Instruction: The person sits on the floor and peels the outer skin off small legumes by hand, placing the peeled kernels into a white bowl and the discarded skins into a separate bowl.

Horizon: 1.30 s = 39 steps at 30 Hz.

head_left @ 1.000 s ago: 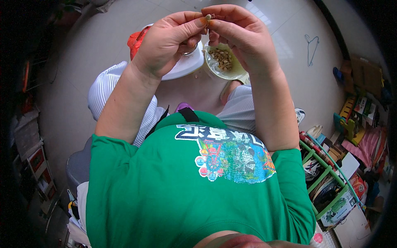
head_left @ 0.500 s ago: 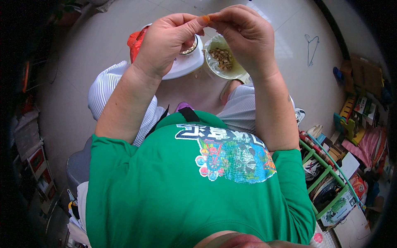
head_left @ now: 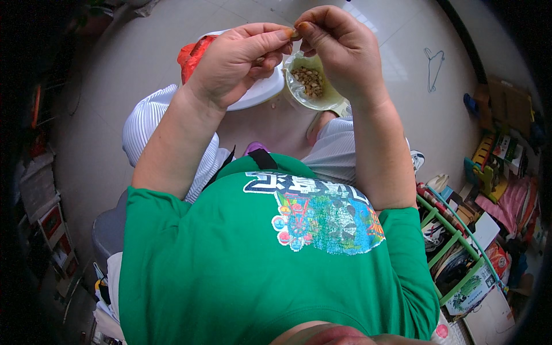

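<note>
My left hand [head_left: 236, 66] and my right hand [head_left: 345, 57] meet at the fingertips, raised in front of me. Both are closed in a pinch on a small pale piece [head_left: 295, 34], perhaps a nut or a bit of shell; the fingers mostly cover it. Orange-brown stains mark the thumbs. Below and between the hands stands a pale yellow-green bin [head_left: 316, 106] with a clear plastic liner. Inside it lie several tan shell pieces [head_left: 309, 80]. A white stool-like surface [head_left: 259, 95] sits under my left hand, partly hidden by it.
A red plastic bag [head_left: 196, 57] is behind my left wrist. On the tiled floor to the right lies a wire hanger [head_left: 434, 69]. A green rack [head_left: 460, 270] full of odds and ends stands at the right, near boxes. Beside my left hip is a grey seat [head_left: 109, 224].
My right fingers have curled in more and both pinches have shifted slightly. My left hand's fingers now hide the round container of pale pieces seen beneath it before.
</note>
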Each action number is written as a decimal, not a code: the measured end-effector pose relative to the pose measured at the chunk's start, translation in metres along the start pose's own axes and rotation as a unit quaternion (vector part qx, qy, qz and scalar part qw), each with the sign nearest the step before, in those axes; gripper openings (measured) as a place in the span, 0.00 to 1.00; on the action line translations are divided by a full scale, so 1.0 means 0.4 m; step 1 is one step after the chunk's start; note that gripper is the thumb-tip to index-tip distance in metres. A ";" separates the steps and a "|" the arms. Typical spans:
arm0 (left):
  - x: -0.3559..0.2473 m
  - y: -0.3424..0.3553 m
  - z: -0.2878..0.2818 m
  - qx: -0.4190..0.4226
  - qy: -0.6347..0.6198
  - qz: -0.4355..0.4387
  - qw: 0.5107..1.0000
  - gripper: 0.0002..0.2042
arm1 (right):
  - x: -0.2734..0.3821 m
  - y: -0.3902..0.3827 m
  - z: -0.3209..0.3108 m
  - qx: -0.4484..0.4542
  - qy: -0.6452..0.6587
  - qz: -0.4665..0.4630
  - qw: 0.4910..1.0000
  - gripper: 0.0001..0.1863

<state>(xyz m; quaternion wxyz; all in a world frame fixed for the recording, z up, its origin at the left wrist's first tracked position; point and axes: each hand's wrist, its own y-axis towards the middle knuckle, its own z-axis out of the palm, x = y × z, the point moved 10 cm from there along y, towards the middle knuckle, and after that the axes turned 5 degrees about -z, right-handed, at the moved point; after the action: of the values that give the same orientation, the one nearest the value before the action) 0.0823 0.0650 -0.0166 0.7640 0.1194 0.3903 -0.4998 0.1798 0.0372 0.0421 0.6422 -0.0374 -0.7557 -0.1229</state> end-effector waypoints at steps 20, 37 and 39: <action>-0.027 -0.003 -0.014 -0.051 0.086 0.071 0.992 0.10 | -0.015 -0.010 -0.010 0.063 0.056 -0.036 0.996 0.10; -0.029 -0.007 0.005 -0.030 0.100 0.070 0.992 0.11 | -0.041 -0.009 -0.012 0.064 0.107 0.025 0.992 0.09; -0.031 -0.006 0.005 -0.032 0.097 0.071 0.992 0.11 | -0.071 -0.012 -0.003 0.039 0.182 0.110 0.976 0.06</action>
<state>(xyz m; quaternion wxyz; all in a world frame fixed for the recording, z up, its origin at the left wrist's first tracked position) 0.0787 0.0709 -0.0060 0.7595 0.1708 0.4688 -0.4173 0.1849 0.0350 0.0138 0.7795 -0.0724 -0.6217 -0.0268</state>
